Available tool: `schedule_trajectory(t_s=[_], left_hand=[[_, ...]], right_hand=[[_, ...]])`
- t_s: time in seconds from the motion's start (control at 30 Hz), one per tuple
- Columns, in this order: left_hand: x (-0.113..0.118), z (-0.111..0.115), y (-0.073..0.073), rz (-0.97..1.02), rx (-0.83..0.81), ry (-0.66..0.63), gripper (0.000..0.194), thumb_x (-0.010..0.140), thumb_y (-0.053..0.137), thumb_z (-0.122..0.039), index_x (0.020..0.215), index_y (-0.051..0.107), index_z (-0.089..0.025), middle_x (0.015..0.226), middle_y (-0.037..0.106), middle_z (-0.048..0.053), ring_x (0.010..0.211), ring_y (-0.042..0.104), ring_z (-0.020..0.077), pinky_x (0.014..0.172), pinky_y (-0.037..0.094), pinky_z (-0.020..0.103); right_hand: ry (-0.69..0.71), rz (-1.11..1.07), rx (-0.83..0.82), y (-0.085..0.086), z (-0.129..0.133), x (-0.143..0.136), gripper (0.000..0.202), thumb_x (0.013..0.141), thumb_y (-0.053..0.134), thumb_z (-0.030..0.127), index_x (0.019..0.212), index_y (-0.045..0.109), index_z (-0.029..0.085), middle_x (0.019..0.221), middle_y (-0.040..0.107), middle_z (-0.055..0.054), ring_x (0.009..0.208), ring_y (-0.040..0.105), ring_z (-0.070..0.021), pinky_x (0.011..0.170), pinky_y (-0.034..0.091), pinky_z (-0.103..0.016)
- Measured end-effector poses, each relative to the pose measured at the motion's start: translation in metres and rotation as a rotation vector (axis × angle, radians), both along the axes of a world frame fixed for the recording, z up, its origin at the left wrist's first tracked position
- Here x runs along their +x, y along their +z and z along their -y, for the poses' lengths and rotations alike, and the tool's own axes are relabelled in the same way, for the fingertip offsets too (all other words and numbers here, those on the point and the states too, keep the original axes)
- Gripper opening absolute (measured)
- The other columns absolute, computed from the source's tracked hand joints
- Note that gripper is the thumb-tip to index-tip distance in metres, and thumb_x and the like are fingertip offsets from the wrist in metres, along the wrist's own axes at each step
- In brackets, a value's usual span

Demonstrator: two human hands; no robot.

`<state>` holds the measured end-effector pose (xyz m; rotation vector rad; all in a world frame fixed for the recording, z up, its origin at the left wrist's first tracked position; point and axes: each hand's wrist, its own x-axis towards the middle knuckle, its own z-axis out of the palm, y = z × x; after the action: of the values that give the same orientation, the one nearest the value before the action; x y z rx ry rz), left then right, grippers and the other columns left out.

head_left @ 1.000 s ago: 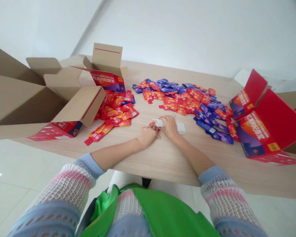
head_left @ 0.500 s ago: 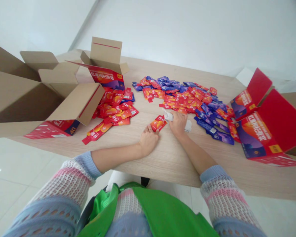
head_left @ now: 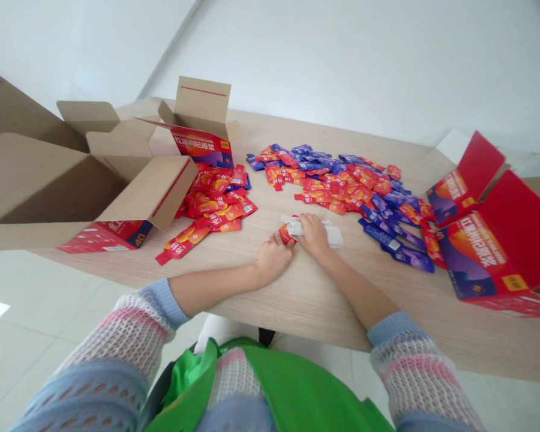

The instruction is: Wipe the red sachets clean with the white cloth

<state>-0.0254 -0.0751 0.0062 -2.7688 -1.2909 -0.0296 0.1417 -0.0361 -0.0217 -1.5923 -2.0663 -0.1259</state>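
At the middle of the table, my left hand (head_left: 273, 259) is closed on the near-left end of a red sachet (head_left: 285, 235), holding it against the tabletop. My right hand (head_left: 315, 237) grips a crumpled white tissue (head_left: 335, 236), which sticks out on both sides of the fingers. The tissue lies over the sachet and hides most of its printed face. Just beyond my hands spreads a mixed pile of red sachets (head_left: 337, 186) and purple sachets (head_left: 389, 225). To the left lies a smaller pile of mostly red sachets (head_left: 216, 204).
Open cardboard boxes stand around the piles: a large box (head_left: 121, 237) at the left, a red printed box (head_left: 202, 147) behind it, and another red box (head_left: 474, 255) at the right. A white wall (head_left: 342, 66) rises beyond the wooden table (head_left: 270, 306).
My right hand has moved left with the tissue, from the sachet's right end to over its face. My left hand still holds the sachet. The whole view has shifted slightly.
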Motion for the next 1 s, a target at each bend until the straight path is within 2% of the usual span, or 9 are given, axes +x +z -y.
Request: schedule_trajectory(t_s=[0.23, 0.33, 0.43, 0.57, 0.7, 0.77, 0.87, 1.0], left_hand=[[0.003, 0.001, -0.006, -0.012, 0.01, 0.021, 0.039, 0.097, 0.035, -0.021, 0.129, 0.054, -0.006, 0.129, 0.049, 0.034, 0.112, 0.057, 0.0375, 0.075, 0.051, 0.044], [0.004, 0.001, -0.004, -0.021, 0.017, 0.012, 0.04, 0.098, 0.035, -0.022, 0.128, 0.055, -0.006, 0.128, 0.049, 0.035, 0.11, 0.058, 0.0382, 0.074, 0.051, 0.043], [0.004, 0.002, -0.003, -0.018, 0.011, 0.023, 0.039, 0.098, 0.034, -0.021, 0.125, 0.056, -0.004, 0.128, 0.048, 0.037, 0.11, 0.058, 0.039, 0.073, 0.051, 0.043], [0.005, 0.002, -0.001, 0.001, -0.003, 0.028, 0.037, 0.096, 0.036, -0.016, 0.124, 0.057, -0.005, 0.128, 0.048, 0.037, 0.11, 0.058, 0.0389, 0.073, 0.052, 0.044], [0.004, 0.0, 0.001, -0.019, 0.005, -0.011, 0.034, 0.092, 0.041, -0.01, 0.118, 0.061, -0.002, 0.121, 0.054, 0.034, 0.108, 0.059, 0.0364, 0.075, 0.052, 0.042], [0.003, -0.001, 0.002, -0.058, 0.008, -0.042, 0.031, 0.091, 0.043, -0.009, 0.112, 0.064, 0.0, 0.112, 0.06, 0.032, 0.105, 0.06, 0.0355, 0.076, 0.051, 0.042], [0.002, -0.001, 0.003, -0.082, 0.032, -0.057, 0.032, 0.09, 0.043, -0.009, 0.113, 0.064, -0.001, 0.11, 0.061, 0.031, 0.104, 0.06, 0.0353, 0.077, 0.051, 0.042], [0.003, 0.0, 0.002, -0.065, 0.045, -0.031, 0.034, 0.092, 0.04, -0.01, 0.117, 0.061, -0.002, 0.122, 0.053, 0.035, 0.107, 0.059, 0.0357, 0.076, 0.05, 0.041]], right_hand=[[-0.294, 0.055, 0.001, -0.005, -0.015, 0.02, 0.018, 0.082, 0.055, 0.021, 0.099, 0.057, 0.017, 0.093, 0.064, -0.011, 0.089, 0.053, -0.026, 0.077, 0.037, -0.035], [-0.351, 0.048, -0.006, -0.006, -0.018, 0.026, 0.017, 0.082, 0.055, 0.021, 0.097, 0.058, 0.017, 0.092, 0.064, -0.012, 0.088, 0.055, -0.0263, 0.075, 0.037, -0.035], [-0.352, -0.039, 0.042, -0.003, -0.018, 0.028, 0.019, 0.082, 0.054, 0.023, 0.098, 0.06, 0.017, 0.092, 0.065, -0.011, 0.088, 0.056, -0.0266, 0.078, 0.039, -0.036], [-0.221, -0.241, 0.153, 0.003, -0.01, 0.016, 0.022, 0.081, 0.054, 0.025, 0.101, 0.062, 0.019, 0.098, 0.065, -0.01, 0.094, 0.056, -0.0246, 0.084, 0.041, -0.036], [0.17, -0.294, 0.041, 0.004, 0.003, -0.005, 0.018, 0.079, 0.057, 0.021, 0.094, 0.067, 0.022, 0.1, 0.064, -0.005, 0.094, 0.057, -0.0198, 0.083, 0.044, -0.032], [0.296, -0.256, 0.016, 0.003, 0.006, -0.009, 0.016, 0.077, 0.06, 0.02, 0.089, 0.07, 0.023, 0.108, 0.062, -0.005, 0.098, 0.055, -0.0197, 0.088, 0.043, -0.033], [0.265, -0.191, 0.032, 0.002, 0.004, -0.005, 0.016, 0.075, 0.065, 0.021, 0.087, 0.074, 0.027, 0.114, 0.056, -0.005, 0.103, 0.05, -0.0219, 0.091, 0.041, -0.037], [0.19, -0.104, 0.0, 0.002, -0.005, 0.002, 0.017, 0.076, 0.067, 0.025, 0.09, 0.076, 0.03, 0.113, 0.052, -0.006, 0.103, 0.047, -0.0233, 0.088, 0.042, -0.037]])
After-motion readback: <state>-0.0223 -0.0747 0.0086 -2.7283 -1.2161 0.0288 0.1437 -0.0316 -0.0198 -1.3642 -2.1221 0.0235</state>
